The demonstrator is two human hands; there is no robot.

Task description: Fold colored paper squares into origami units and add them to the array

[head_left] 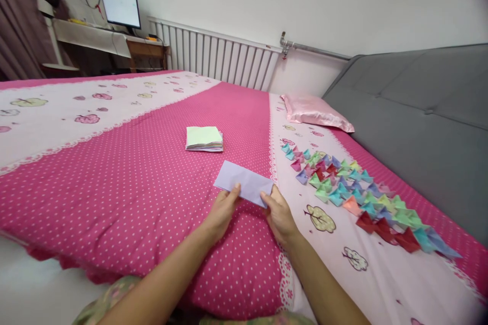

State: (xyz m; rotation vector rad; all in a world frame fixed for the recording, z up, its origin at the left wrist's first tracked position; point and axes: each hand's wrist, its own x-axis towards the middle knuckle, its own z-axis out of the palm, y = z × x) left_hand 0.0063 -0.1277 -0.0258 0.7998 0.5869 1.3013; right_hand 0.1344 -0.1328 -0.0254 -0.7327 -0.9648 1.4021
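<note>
Left hand (224,208) and right hand (281,214) grip a purple paper (246,181) between them over a pink bed (152,203).
Just beyond the hands, slightly left, sits a paper stack (204,135); to their right spread many coloured paper boats (353,205); farther off that way lies a pink pillow (316,112); far ahead stands a white radiator (213,34).

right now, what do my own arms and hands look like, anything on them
The left hand and right hand wear no gloves, and no ring shows. The left forearm and right forearm are bare: no sleeve, watch or bracelet in view.
</note>
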